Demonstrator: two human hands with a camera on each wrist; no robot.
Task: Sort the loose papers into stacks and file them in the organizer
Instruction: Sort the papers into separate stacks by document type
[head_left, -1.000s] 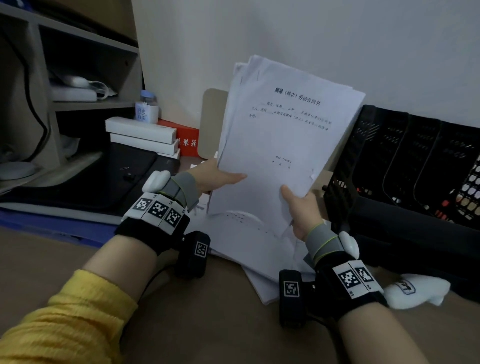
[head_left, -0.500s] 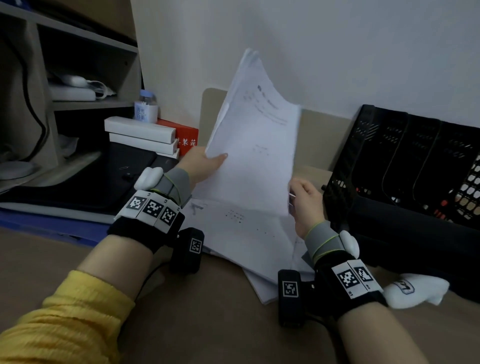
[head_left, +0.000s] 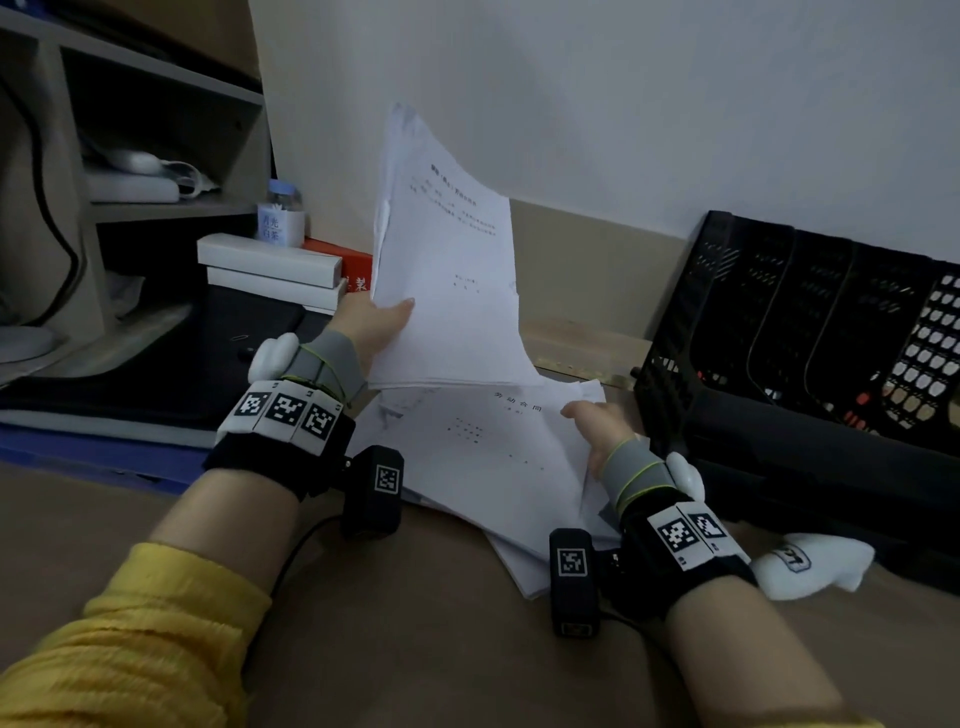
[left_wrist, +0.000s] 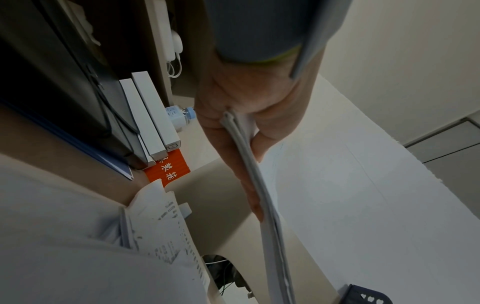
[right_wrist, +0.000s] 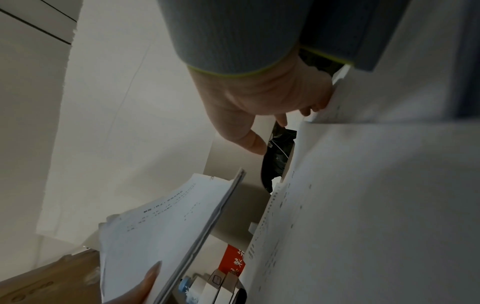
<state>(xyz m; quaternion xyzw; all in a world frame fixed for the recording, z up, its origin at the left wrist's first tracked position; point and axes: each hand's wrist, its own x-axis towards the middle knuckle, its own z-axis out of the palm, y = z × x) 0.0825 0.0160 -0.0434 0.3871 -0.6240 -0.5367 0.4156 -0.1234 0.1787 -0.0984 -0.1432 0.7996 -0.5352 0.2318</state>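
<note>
Nearest the viewer, bare tabletop (head_left: 415, 623) lies between the two forearms, leaving room to set down a sorted stack. The right hand (head_left: 597, 421) rests on the right edge of the loose pile of papers (head_left: 483, 457); the right wrist view shows its thumb extended and its fingers at the sheet edges, but whether they pinch a sheet cannot be told. The position suits steadying the pile or lifting the next sheet. The pile lies flat and fanned, its corners overhanging one another, just left of the organizer.

The left hand (head_left: 379, 325) grasps a bundle of sheets (head_left: 447, 270), thumb on the printed face and fingers behind, at the lower left edge. Held upright and clear of the pile, the bundle probably serves as the growing sorted stack; its free upper corner bends backward.

Farther right, the black mesh organizer (head_left: 810, 332) stands against the wall, its slots open toward the viewer and reachable. To the left, white boxes (head_left: 270, 273) and a shelf unit (head_left: 130, 156) limit room.
</note>
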